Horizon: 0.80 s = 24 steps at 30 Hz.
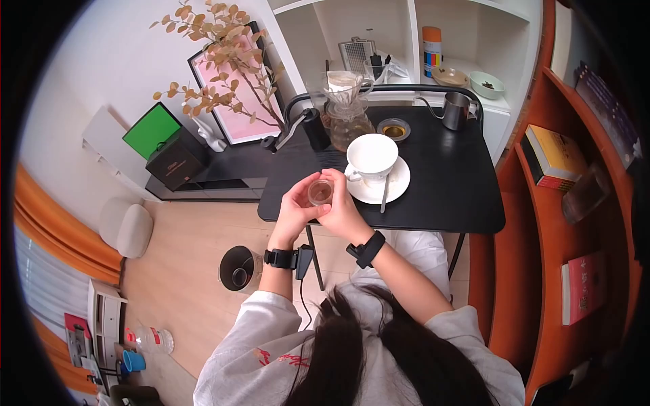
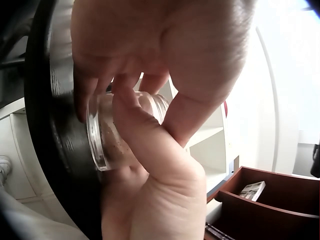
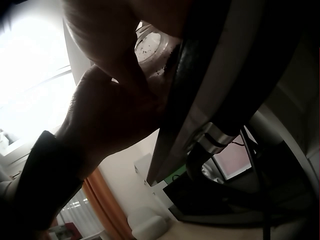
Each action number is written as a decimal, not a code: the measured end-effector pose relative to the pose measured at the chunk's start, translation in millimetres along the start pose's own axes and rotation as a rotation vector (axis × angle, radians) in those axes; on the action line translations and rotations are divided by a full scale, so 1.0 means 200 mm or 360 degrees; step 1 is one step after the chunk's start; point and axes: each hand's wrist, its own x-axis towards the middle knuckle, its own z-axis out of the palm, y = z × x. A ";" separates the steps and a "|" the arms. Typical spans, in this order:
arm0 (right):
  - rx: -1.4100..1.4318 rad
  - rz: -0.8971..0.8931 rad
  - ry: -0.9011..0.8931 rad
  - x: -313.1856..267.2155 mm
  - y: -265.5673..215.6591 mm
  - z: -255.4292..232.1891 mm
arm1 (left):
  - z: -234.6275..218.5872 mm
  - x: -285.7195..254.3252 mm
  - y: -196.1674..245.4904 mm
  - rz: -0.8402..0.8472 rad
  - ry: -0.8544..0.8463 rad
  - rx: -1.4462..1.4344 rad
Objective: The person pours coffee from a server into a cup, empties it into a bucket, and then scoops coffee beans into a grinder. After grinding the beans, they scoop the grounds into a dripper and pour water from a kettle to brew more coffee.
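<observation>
Both hands hold a small clear glass jar (image 1: 320, 192) at the table's front left edge. My left hand (image 1: 294, 211) curls round its left side, and my right hand (image 1: 344, 215) grips it from the right. In the left wrist view the jar (image 2: 112, 132) lies between the fingers of both hands, with brown specks inside. The right wrist view shows part of the jar (image 3: 152, 47) with dark grains on it. Right of the hands, a white cup (image 1: 372, 155) stands on a saucer (image 1: 401, 177) with a spoon (image 1: 385, 194).
On the black table (image 1: 453, 196) stand a glass dripper (image 1: 344, 88) on a carafe (image 1: 352, 128), a black grinder (image 1: 315, 130), a small tin (image 1: 394, 129) and a metal kettle (image 1: 456, 111). A bin (image 1: 238, 268) stands on the floor, left of the table.
</observation>
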 end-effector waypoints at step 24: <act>-0.0031 -0.0024 0.0099 0.00 0.03 0.00 | -0.09 0.17 -0.09 0.0661 0.0550 0.0595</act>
